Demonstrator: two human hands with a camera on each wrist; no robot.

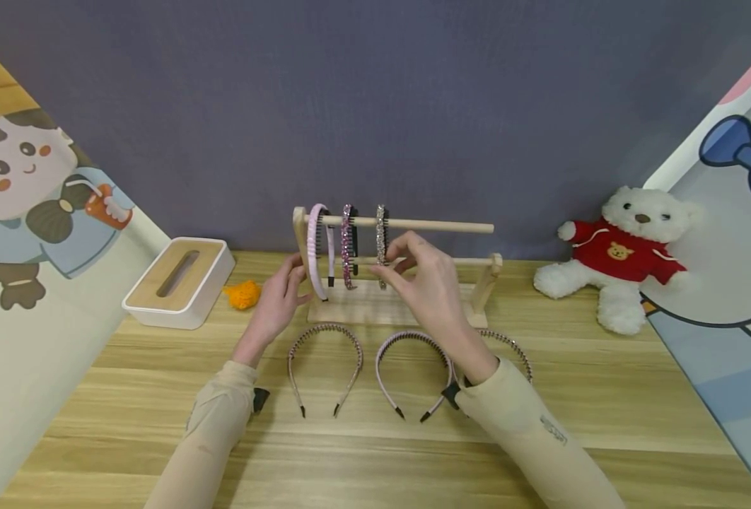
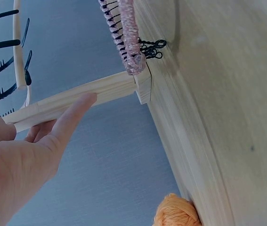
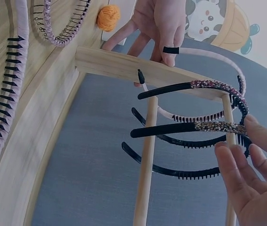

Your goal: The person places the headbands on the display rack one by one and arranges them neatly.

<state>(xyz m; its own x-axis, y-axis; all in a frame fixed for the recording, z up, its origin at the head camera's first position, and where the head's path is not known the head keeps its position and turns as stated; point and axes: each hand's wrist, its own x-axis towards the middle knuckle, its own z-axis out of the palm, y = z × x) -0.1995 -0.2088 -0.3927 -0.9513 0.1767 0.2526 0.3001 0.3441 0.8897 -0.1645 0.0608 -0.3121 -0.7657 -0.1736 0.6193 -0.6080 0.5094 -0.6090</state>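
Note:
A wooden headband rack (image 1: 350, 307) stands on the table, a pale pink headband (image 1: 313, 254), a pink-purple glitter headband (image 1: 346, 247) and a silver glitter headband (image 1: 380, 233) hanging over its upper bar. My left hand (image 1: 278, 297) grips the rack's left side post (image 2: 114, 88), thumb on one face and fingers on the other. With thumb and fingertips, my right hand (image 1: 429, 283) pinches the outer curve of the silver headband, also seen in the right wrist view; the band stays looped around the bars. Its far edge is partly hidden behind the fingers.
Before the rack lie a beaded headband (image 1: 324, 328), a light pink headband (image 1: 407, 335) and another headband (image 1: 515, 346) partly under my right forearm. An orange yarn-like ball (image 1: 243, 295) and a tissue box (image 1: 178, 283) stand left. A white teddy bear (image 1: 617, 247) sits right.

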